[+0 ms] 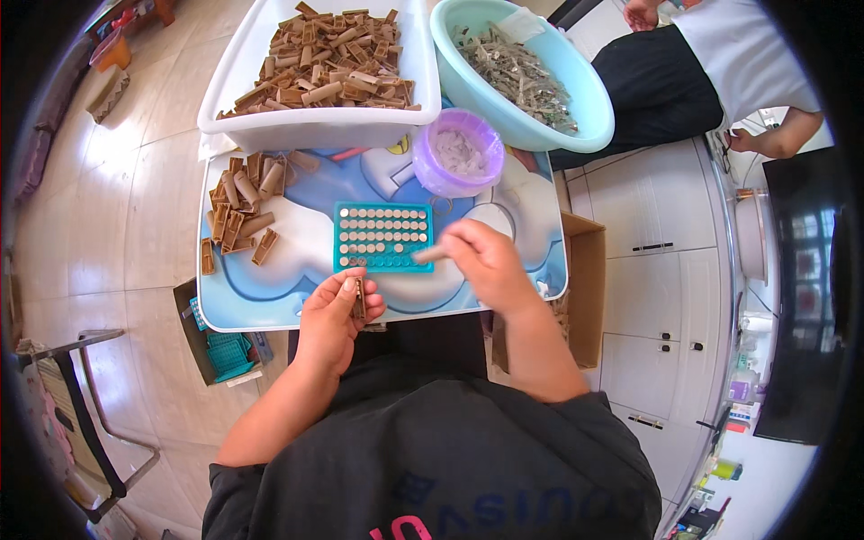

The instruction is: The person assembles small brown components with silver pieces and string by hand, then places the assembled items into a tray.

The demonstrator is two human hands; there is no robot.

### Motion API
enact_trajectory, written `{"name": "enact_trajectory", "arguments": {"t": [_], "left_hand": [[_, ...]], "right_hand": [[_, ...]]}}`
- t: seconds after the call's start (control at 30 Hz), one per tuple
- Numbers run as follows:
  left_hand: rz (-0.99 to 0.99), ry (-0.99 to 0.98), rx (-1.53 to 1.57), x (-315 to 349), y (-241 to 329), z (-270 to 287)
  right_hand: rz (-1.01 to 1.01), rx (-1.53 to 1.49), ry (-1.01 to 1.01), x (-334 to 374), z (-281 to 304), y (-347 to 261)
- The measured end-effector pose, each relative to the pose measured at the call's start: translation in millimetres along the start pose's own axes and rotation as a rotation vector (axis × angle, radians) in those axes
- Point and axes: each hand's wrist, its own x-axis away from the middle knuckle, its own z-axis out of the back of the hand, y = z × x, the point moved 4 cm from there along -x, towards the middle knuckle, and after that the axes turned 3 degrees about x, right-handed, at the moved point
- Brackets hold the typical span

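My left hand [333,310] is closed on a small brown plastic shell [360,299], held upright at the table's near edge, just below the teal tray. In my right hand [486,261] is a short pale stick [429,254], smeared by motion, its tip over the tray's lower right corner. The teal tray [338,236] lies on the table before me and holds rows of small round silver discs [382,225]. Its lowest row has a few discs at the left and bare pockets along the rest. One or two pockets in the row above also look bare.
Loose brown shells [238,211] are heaped at the table's left. Behind stand a white bin [315,135] of brown shells, an aqua basin [589,126] of clear-grey pieces and a purple tub [459,187] with whitish contents. A person [666,81] stands at the far right.
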Motion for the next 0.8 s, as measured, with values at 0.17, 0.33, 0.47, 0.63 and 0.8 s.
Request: {"name": "enact_trajectory", "arguments": {"t": [0.17,0.33,0.47,0.63,0.8], "left_hand": [[-0.007,-0.007,-0.053,0.1,-1.3,1.5],[-0.023,0.02,-0.055,-0.6,-1.0,-0.1],[-0.031,0.035,-0.065,-0.7,-1.4,-0.5],[-0.031,0.033,-0.085,-0.6,-1.7,-0.5],[-0.025,0.019,-0.092,-0.3,0.8,-0.5]], "right_hand": [[-0.255,0.308,-0.008,24.4,49.8,56.4],[-0.186,0.581,0.156,14.8,45.1,61.3],[0.062,0.854,0.308,16.2,41.0,63.6],[0.01,0.648,0.226,35.5,45.4,47.0],[0.211,0.812,0.049,44.5,42.3,51.9]]}}
